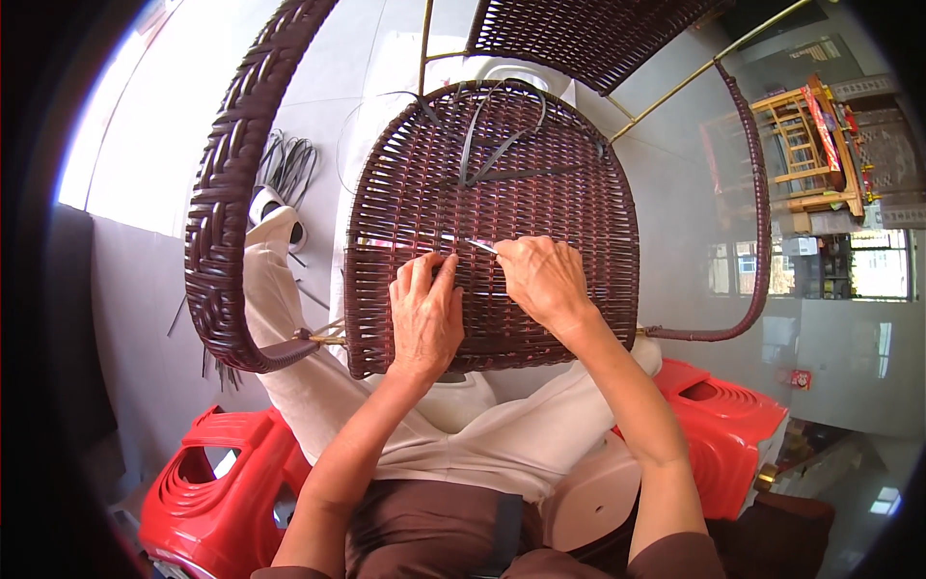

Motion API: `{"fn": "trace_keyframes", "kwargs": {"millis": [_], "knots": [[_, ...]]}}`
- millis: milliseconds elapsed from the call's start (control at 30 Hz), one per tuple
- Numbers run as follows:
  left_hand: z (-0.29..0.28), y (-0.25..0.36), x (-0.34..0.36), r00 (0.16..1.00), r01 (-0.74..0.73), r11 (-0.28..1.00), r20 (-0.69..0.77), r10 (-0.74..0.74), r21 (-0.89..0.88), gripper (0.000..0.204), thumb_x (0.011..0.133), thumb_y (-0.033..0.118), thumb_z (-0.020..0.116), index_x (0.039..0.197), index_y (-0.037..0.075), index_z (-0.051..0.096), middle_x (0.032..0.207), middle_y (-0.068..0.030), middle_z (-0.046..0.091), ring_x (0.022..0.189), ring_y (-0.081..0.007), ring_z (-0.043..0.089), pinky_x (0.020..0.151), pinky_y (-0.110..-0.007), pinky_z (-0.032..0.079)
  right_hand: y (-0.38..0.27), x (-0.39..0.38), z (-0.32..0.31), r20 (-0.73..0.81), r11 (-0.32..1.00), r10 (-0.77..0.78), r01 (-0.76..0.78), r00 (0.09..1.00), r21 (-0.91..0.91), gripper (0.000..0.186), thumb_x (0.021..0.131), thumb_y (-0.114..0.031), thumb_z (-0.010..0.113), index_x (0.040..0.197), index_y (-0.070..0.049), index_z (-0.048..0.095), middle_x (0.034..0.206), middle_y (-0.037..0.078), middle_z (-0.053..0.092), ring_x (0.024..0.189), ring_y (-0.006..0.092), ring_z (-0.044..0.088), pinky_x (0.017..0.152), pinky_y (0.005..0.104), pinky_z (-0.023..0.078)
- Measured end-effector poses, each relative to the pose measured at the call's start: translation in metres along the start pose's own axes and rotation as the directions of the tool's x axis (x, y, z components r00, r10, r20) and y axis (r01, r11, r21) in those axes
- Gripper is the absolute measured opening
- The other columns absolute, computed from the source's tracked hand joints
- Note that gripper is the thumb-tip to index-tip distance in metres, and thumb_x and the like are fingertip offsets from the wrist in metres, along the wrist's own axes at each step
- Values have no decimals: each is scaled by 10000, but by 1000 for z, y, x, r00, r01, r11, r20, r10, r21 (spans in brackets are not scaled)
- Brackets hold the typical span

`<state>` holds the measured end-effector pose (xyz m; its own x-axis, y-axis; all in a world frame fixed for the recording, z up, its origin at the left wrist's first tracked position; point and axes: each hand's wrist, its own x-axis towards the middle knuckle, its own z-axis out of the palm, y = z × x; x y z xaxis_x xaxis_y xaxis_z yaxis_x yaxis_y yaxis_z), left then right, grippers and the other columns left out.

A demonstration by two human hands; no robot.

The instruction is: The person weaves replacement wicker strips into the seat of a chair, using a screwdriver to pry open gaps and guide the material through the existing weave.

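Observation:
A dark brown woven chair seat (pixel 502 193) lies in front of me, with a narrow gap across its weave. My right hand (pixel 546 280) is closed around a thin, pointed metal tool (pixel 481 246); its tip is at the gap, and its handle is hidden in my fingers. Just left of it, my left hand (pixel 424 309) rests on the weave. Its thumb and fingers are bent together at the gap's lower edge; what they pinch, if anything, is hidden. Loose dark flat strips (pixel 473 154) lie looped over the far part of the seat.
Braided armrests curve up at left (pixel 227 193) and right (pixel 757 193), with the woven backrest (pixel 579 39) beyond. Red plastic stools (pixel 217 482) stand on both sides of my legs. A bundle of dark strips (pixel 289 159) lies on the floor at left. A wooden frame (pixel 805 145) stands far right.

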<state>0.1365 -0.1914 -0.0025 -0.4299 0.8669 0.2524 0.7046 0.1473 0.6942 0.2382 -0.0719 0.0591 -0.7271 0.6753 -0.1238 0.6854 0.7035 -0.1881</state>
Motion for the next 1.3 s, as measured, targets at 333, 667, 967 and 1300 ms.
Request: {"fn": "trace_keyframes", "kwargs": {"millis": [333,667,967,1300], "knots": [[0,0,2,1000,5,1000,-17,-5,3,355,736,23,577,1090,40,557,1042,-122,496,969,-290,451,854,-390,359,8,-17,26,-313,990,-74,107,947,89,127,762,-119,629,881,-87,656,694,59,579,572,249,603,486,330,473],[5,-9,34,985,74,996,-151,-80,-46,159,720,48,631,878,55,611,831,-68,541,777,-255,535,713,-345,406,13,-24,48,-454,982,-32,112,891,152,93,754,-86,628,847,-80,624,674,39,542,604,194,606,495,301,491],[9,-5,41,992,40,999,-120,-41,-8,165,686,64,670,838,67,605,814,-43,539,782,-232,539,713,-334,382,19,-24,54,-483,967,-19,140,875,215,74,753,-80,620,825,-94,622,659,33,532,550,193,594,447,304,474],[11,-11,45,982,-126,989,-129,135,76,152,703,79,664,845,64,612,826,-39,550,770,-222,538,699,-324,393,28,-19,54,-458,919,5,176,889,352,44,769,-111,617,802,-105,644,604,42,523,488,229,561,407,323,425]]}}
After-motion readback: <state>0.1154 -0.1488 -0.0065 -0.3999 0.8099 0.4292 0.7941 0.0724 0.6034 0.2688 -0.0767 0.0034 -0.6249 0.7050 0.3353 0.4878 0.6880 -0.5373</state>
